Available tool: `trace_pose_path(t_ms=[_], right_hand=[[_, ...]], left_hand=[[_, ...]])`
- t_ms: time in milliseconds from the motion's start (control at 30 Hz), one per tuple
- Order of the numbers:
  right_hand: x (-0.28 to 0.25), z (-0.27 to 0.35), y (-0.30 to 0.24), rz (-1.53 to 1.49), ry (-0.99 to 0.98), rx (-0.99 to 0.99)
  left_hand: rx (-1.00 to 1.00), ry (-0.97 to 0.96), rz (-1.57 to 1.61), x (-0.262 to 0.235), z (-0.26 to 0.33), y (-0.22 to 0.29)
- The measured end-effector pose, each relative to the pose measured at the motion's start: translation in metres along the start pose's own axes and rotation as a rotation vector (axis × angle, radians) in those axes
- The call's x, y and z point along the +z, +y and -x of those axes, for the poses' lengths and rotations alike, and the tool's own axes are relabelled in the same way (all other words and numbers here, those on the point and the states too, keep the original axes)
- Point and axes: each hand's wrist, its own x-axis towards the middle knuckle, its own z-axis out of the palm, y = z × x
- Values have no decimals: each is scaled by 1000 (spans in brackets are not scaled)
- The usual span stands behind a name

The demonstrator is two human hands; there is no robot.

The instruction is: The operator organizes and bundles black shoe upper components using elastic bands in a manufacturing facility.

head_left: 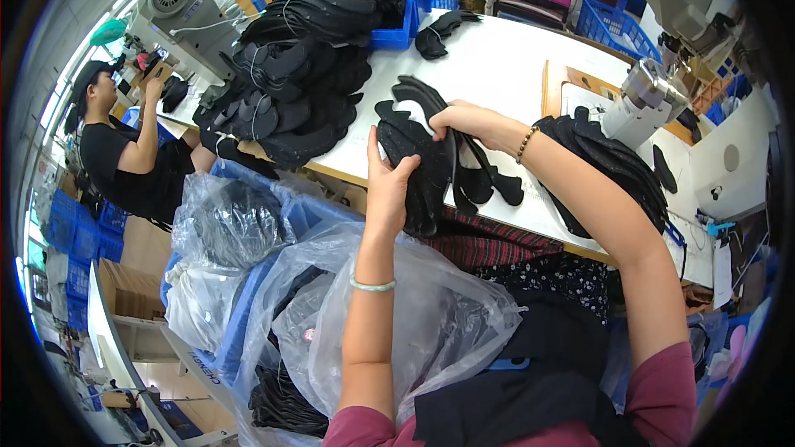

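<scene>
Over the edge of the white table, my left hand is closed on a stack of black curved fabric pieces, its thumb lying across their side. My right hand pinches further black curved strips, which arch above the stack and hang down to its right. The two groups touch, and where one ends cannot be made out. To the right lies a fanned pile of similar black pieces, beside my right forearm. Left of my hands are heaped tied bundles of black curved pieces.
A sewing machine stands at the right of the white table. A blue crate and a small black bundle are at the back. Plastic-lined blue bins stand below left. At far left sits another person.
</scene>
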Motion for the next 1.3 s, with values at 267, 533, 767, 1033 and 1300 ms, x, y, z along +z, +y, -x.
trace_pose_path(t_ms=[267,533,767,1033,1300], right_hand=[[16,17,-20,94,-198,58],[15,26,-14,77,-31,6],[23,29,-9,69,26,-37],[26,39,-7,-103,20,-69],[23,38,3,117,244,-225]], left_hand=[[59,-61,54,-3,-1,-6],[44,-107,-14,-7,3,-3],[136,-143,-69,5,5,-4],[105,-61,126,11,16,1],[109,-114,209,19,14,-9]])
